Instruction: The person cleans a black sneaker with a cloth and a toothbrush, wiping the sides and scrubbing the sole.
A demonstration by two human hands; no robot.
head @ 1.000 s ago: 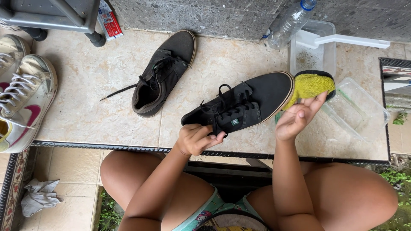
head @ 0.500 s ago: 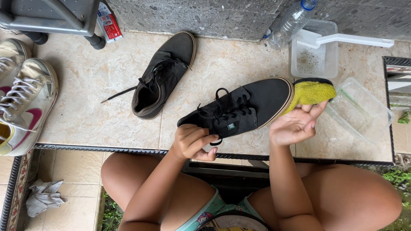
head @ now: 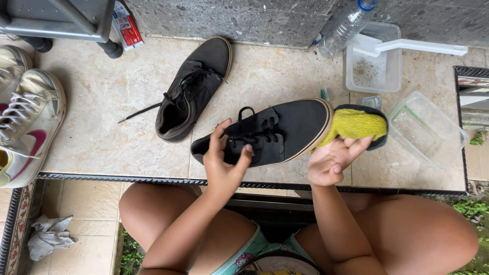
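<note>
A black lace-up shoe (head: 277, 131) with a pale sole rim lies across the tiled ledge (head: 102, 102), toe to the right. My left hand (head: 224, 163) grips it at the laces and heel opening. My right hand (head: 333, 159) holds a yellow scrubbing pad with a black back (head: 356, 125) against the shoe's toe. A second black shoe (head: 191, 89) lies apart at the upper left, one lace trailing out. My bare knees show below the ledge.
A clear tub (head: 372, 66) holding a white brush (head: 412, 47) stands at the back right beside a plastic bottle (head: 346, 23). A clear lid (head: 425, 130) lies at right. White sneakers (head: 23, 122) sit at far left. A crumpled cloth (head: 48, 237) lies on the floor below.
The shoe has swung flatter, its toe lower than before. My left hand shifted its grip up over the laces. The pad now presses at the toe's end.
</note>
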